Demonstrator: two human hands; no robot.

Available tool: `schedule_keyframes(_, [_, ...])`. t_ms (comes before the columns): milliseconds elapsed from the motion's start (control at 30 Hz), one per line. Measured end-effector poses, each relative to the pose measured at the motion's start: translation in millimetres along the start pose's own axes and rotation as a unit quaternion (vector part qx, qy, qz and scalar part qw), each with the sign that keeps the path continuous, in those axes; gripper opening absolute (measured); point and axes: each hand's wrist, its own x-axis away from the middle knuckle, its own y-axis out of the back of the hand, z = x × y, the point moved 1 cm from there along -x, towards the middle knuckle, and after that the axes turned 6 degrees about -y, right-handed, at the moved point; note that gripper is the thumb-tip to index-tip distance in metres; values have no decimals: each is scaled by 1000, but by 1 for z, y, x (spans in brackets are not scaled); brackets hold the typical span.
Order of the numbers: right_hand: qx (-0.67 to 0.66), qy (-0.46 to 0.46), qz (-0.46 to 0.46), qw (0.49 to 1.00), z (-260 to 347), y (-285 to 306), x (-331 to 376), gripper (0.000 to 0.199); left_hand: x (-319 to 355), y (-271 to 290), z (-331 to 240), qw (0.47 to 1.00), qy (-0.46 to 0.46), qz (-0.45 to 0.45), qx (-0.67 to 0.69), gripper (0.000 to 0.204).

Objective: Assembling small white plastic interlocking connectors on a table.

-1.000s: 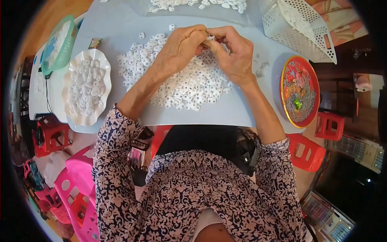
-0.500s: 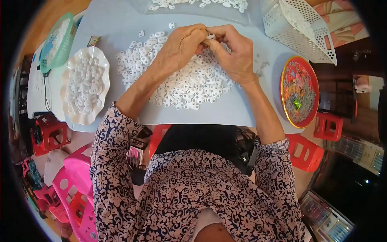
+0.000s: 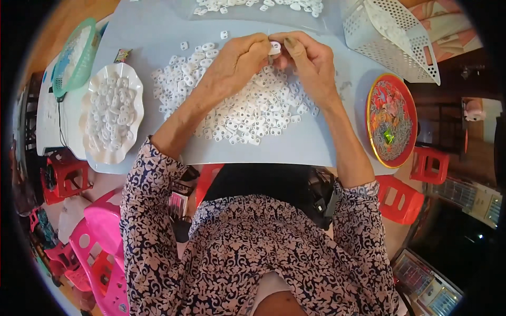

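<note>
**Both hands pinch one small white plastic piece above the loose pile**

Head view. The left hand [image 3: 240, 58] and the right hand [image 3: 308, 60] meet at the far side of the pale grey table sheet [image 3: 158, 37]. Between their fingertips sits one small white plastic piece [image 3: 274, 48], gripped from both sides; the fingers of each hand are drawn in narrow around it. Whether the piece is one part or two pressed together cannot be told at this size.

Directly below the grip, toward the person, lies a broad heap of loose white plastic pieces [image 3: 247, 113], spread flat on the sheet; both wrists pass over it. A few stray pieces lie just left of the grip. Beyond the grip, at the far edge, a second scatter of white pieces [image 3: 253, 6] lies well apart from the hands.

Left of the grip, well apart, stands a white scalloped plastic dish [image 3: 112, 113] filled with the same white pieces. Farther left again rests a green mesh plastic basket [image 3: 74, 55], tilted on its side.

Right of the grip, a white perforated plastic basket [image 3: 392, 37] lies tipped over. Below it, near the right forearm, sits a round red patterned tray [image 3: 391, 118] holding a grey tangle of thin material.
</note>
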Motion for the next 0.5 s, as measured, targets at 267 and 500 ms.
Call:
schedule_keyframes(267, [-23, 9, -24, 999, -5, 5, 0, 16, 0, -6, -4, 998, -53, 11, -30, 23])
schedule_keyframes(500, [0, 21, -78, 997, 2, -4, 3, 10, 2, -6, -2, 1000, -19, -9, -23, 19])
